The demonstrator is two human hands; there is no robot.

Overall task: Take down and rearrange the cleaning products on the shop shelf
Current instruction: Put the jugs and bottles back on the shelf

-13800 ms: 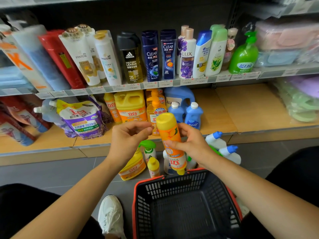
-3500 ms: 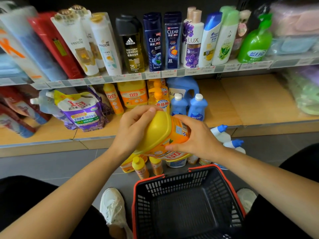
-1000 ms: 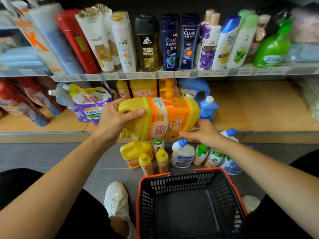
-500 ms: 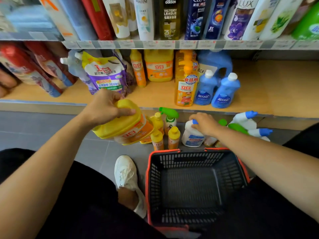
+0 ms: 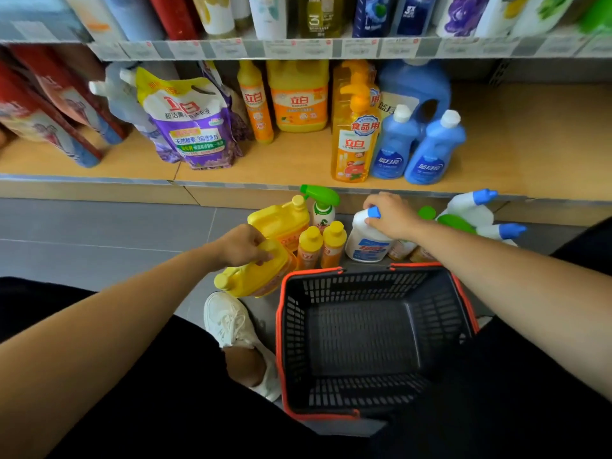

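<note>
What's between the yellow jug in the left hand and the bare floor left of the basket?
Nothing visible. The left hand grips the yellow jug down at the floor. It is crowded though: a second jug behind, small orange bottles and the basket to its right, a white shoe just nearer.

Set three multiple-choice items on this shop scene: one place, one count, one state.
1. Where does the basket stand?
A) on the shelf
B) on the floor
C) in a hand

2. How many small orange bottles stand beside the white bottle?
A) one
B) four
C) two

3. What is the left hand doing?
A) gripping a yellow jug
B) hanging free
C) pressing the basket

Key:
1 B: it sits on the grey floor.
2 C: two yellow-capped ones stand side by side.
3 A: it clasps the jug from above.
</note>
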